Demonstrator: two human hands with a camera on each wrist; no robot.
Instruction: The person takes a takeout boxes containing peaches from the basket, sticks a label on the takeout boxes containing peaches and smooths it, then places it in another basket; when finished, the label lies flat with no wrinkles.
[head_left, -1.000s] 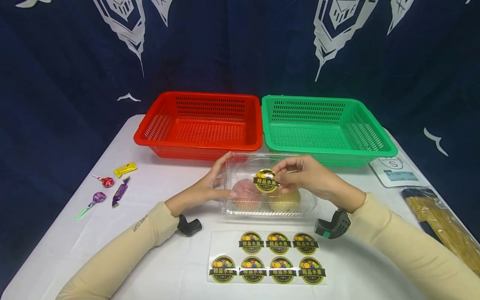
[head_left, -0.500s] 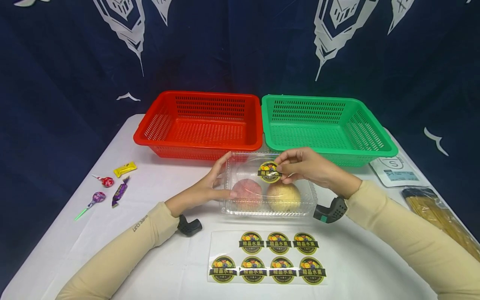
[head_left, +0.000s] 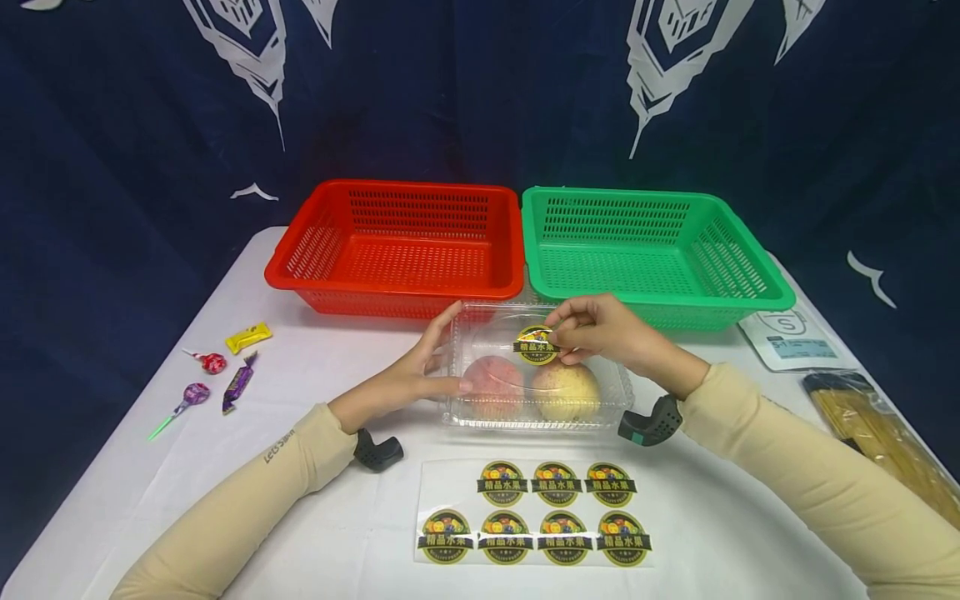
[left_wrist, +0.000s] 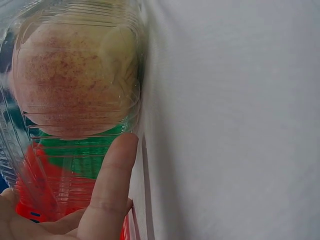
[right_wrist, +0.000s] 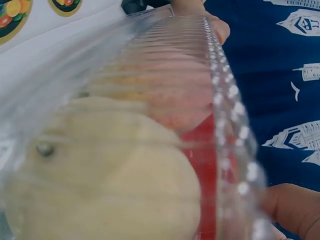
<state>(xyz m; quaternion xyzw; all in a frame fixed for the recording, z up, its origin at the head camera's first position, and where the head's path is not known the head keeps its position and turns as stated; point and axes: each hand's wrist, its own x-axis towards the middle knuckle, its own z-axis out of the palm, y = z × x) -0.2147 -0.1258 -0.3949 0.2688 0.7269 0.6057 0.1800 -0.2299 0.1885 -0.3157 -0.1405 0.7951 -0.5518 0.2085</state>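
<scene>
Behind the clear box (head_left: 540, 375), passage is blocked by the red basket (head_left: 397, 242) and green basket (head_left: 652, 250), set side by side. In front, the sticker sheet (head_left: 534, 514) lies flat on the surface (head_left: 337, 375). Open room is left between the box and the sweets (head_left: 225, 367) at the left; packets (head_left: 795, 342) crowd the right edge.

The right hand (head_left: 600, 333), pinching a round fruit sticker (head_left: 536, 344), is now lower and farther back than a second ago, bringing the sticker down from above the clear plastic box (head_left: 536, 371) onto its lid.
</scene>
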